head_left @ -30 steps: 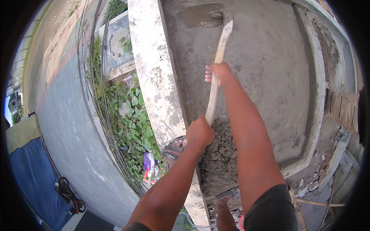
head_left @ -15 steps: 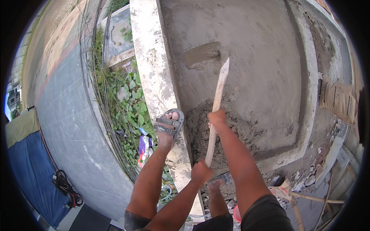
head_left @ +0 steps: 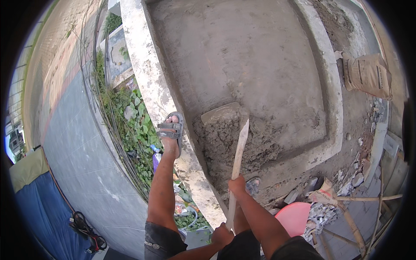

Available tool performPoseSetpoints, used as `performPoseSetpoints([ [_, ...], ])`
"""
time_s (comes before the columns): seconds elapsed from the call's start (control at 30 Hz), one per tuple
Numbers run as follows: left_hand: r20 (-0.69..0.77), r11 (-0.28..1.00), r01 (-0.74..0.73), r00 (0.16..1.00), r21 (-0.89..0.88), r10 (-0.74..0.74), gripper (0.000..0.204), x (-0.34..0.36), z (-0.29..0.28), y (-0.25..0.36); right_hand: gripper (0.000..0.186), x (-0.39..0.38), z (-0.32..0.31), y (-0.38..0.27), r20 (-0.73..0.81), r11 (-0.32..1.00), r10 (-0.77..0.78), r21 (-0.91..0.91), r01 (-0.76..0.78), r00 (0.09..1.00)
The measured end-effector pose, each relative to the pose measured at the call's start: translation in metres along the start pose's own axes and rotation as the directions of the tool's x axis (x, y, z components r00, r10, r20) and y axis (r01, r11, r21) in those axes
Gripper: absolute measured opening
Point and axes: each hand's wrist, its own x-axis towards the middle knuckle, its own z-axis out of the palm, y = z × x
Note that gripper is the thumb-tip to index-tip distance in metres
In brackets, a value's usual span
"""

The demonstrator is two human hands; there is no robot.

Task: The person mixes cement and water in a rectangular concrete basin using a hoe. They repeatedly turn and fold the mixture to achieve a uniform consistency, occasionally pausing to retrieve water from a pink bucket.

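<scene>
Lying at the far left, a blue cover (head_left: 39,208) borders grey pavement (head_left: 86,147), with a coiled black cable (head_left: 84,229) at its lower right. Next come leafy green plants (head_left: 134,115), then a pale, stained ledge (head_left: 143,60), where the person's left foot (head_left: 170,147) rests in a strapped sandal (head_left: 170,134). Right of the ledge, a bed of wet grey mix (head_left: 242,56) is smooth above and heaped into a lumpy mound (head_left: 223,145) below. The hoe (head_left: 241,147) has its blade (head_left: 216,113) in the mound's upper edge, its wooden handle (head_left: 239,156) slanting down toward the person. The left hand (head_left: 222,235) is wrapped around the handle near its lower end; the right hand (head_left: 237,185) is clamped on it higher up. Further right, a curved pinkish-red container (head_left: 294,216) sits beside broken rubble (head_left: 323,214), near a torn bag (head_left: 324,193). A brown paper sack (head_left: 368,76) lies outside the bed's right-hand rim (head_left: 330,73).
</scene>
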Motion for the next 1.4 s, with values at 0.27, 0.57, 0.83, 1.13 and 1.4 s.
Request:
performPoseSetpoints([
  [0.27,-0.025,0.999,0.014,1.000,-0.038,-0.015,0.038,-0.065,0.032,-0.071,0.045,-0.104,-0.022,0.048,0.038,0.997,-0.005,-0.081,0.008,0.999],
  [0.57,-0.402,0.928,-0.367,0.842,0.060,0.359,0.041,0.136,-0.224,0.194,0.046,0.074,0.013,-0.377,0.076,0.862,-0.459,0.281,0.423,0.885],
  [0.83,-0.320,0.867,-0.496,0.829,-0.044,0.458,0.039,0.195,-0.364,0.282,0.033,0.176,0.062,-0.524,0.057,0.882,-0.434,0.231,0.411,0.899],
  [1.13,-0.102,0.908,-0.380,0.925,-0.178,0.367,0.045,0.158,-0.213,0.185,0.030,0.151,0.022,-0.360,-0.016,0.964,-0.263,0.024,0.264,0.965],
  [1.4,0.055,0.953,-0.248,0.964,-0.175,0.261,0.043,0.065,-0.097,0.082,0.031,0.063,-0.007,-0.180,-0.119,0.998,-0.042,-0.058,0.035,0.992],
])
